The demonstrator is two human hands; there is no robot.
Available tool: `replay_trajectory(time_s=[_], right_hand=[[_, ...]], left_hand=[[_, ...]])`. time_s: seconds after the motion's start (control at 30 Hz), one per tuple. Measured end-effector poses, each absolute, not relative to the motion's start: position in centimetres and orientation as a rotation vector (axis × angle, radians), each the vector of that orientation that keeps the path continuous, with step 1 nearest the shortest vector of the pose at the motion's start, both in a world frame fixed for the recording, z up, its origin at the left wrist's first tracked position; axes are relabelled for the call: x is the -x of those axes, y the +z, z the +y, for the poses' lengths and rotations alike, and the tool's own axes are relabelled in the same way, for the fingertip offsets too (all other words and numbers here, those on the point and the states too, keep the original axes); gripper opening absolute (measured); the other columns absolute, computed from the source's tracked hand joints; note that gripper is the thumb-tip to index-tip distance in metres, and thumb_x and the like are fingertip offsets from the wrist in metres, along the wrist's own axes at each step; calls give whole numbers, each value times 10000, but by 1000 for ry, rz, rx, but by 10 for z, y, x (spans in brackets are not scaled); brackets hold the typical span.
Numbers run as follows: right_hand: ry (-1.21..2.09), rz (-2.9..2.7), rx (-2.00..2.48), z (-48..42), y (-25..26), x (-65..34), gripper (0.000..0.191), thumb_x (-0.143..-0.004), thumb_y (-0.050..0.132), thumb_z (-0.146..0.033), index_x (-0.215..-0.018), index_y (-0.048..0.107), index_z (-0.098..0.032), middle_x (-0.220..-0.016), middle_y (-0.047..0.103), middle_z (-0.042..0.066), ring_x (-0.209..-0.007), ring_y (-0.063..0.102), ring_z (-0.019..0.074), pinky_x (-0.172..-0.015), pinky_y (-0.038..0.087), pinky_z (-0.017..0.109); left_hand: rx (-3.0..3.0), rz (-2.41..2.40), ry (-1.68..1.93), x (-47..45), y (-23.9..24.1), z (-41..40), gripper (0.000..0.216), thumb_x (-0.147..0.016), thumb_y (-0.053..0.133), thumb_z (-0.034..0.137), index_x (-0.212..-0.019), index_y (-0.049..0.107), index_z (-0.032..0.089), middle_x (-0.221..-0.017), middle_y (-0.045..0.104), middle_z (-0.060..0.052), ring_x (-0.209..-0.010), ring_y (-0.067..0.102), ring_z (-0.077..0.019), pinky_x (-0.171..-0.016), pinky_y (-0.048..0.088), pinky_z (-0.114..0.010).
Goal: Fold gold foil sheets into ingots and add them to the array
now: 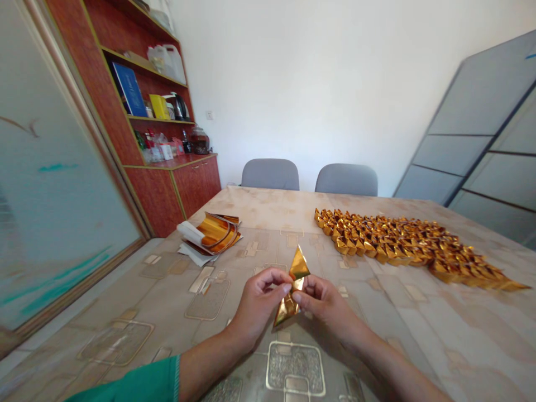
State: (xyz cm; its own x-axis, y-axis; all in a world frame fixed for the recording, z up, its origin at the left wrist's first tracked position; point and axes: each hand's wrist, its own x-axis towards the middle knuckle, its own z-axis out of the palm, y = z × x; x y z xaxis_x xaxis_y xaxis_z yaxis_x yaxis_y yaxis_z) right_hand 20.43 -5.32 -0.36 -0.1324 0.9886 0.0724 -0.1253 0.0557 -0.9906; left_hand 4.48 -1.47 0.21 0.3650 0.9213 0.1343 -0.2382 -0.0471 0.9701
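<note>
A folded piece of gold foil paper (pixel 299 263), pointed at its top and bottom ends, is held upright above the table between both hands. My left hand (pixel 268 287) pinches its middle from the left, thumb and forefinger together. From the right, my right hand (pixel 320 296) grips the same middle part with thumb and curled fingers. The fingers cover part of the fold. To the right lie rows of finished-looking gold foil ingots (pixel 389 237), packed closely together. A curled stack of gold foil sheets (pixel 218 231) with white and grey paper rests to the left.
A patterned cover lies over the table (pixel 167 312). Two grey chairs (pixel 270 174) stand at its far edge. A red-brown cabinet (pixel 153 192) with a kettle and jugs is at the back left, and a frosted glass panel (pixel 62 184) is at the left.
</note>
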Motion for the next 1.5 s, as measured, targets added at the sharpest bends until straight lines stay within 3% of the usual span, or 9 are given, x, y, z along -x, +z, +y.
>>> replay_trajectory(time_s=[0.27,0.53,0.97,1.13,1.37,1.5], right_hand=[[1075,-1509,1101,-54,0,-214,237,-804,674,-311,-670,504,-215,-653,457,-35,-621,397,138,-589,314,290],[1290,-1379,1060,-51,-6,-213,340,-780,723,-482,-755,546,-193,-640,480,-44,-579,389,115,-557,281,265],[1107,-1422,1166,-54,-1,-208,277,-753,709,-365,-627,522,-203,-534,423,-72,-507,333,97,-497,250,247],[1152,-1416,1133,-54,0,-208,315,-767,725,-406,-642,523,-200,-557,410,-73,-514,329,97,-506,244,249],[1187,-1307,1101,-59,8,-197,422,-821,651,-578,-669,549,-198,-618,476,-35,-583,409,129,-565,339,261],[1122,-1252,1154,-59,9,-193,428,-785,692,-574,-640,534,-204,-597,464,-41,-560,394,125,-541,331,255]], left_hand=[[-1549,600,990,-42,13,-12,193,-801,646,207,-936,784,186,-925,688,-68,-900,627,-213,-808,462,-305],[-1211,746,1027,-42,7,-9,276,-690,742,184,-964,774,195,-919,735,-47,-869,630,-192,-839,461,-305],[-1206,728,1028,-44,5,-10,256,-734,742,225,-984,786,192,-997,737,-63,-885,624,-187,-837,446,-293],[-1086,684,1036,-44,8,-10,463,-714,762,203,-1174,709,200,-998,735,-59,-898,633,-182,-840,458,-289],[-1082,665,1066,-45,7,-12,491,-721,783,233,-1200,681,193,-1066,725,-71,-941,635,-182,-844,462,-267],[-1014,640,1062,-47,11,-15,769,-688,827,256,-1386,510,197,-1024,728,-77,-915,658,-188,-820,478,-276]])
